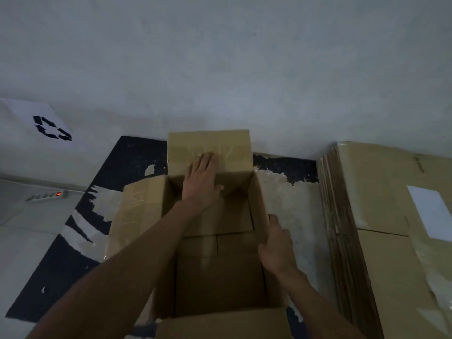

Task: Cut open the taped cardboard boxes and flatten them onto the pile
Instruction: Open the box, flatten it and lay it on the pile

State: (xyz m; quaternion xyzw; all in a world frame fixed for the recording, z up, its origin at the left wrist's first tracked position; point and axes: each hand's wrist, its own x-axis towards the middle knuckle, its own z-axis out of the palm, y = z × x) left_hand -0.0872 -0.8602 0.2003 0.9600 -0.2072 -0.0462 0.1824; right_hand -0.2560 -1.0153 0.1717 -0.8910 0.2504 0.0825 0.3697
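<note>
Your left fingers (204, 159) press flat on the open box's (220, 285) far flap (232, 143); right fingers (265, 248) grip its right wall, beside the pile (391, 241).

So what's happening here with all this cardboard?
A person is breaking down an open brown cardboard box on a dark floor mat. The left hand presses flat on the far top flap, which has clear tape on it, while the right hand grips the box's right wall. The top flaps are already open; the box is not yet flattened. To the right lies a pile of flattened brown cardboard.
</note>
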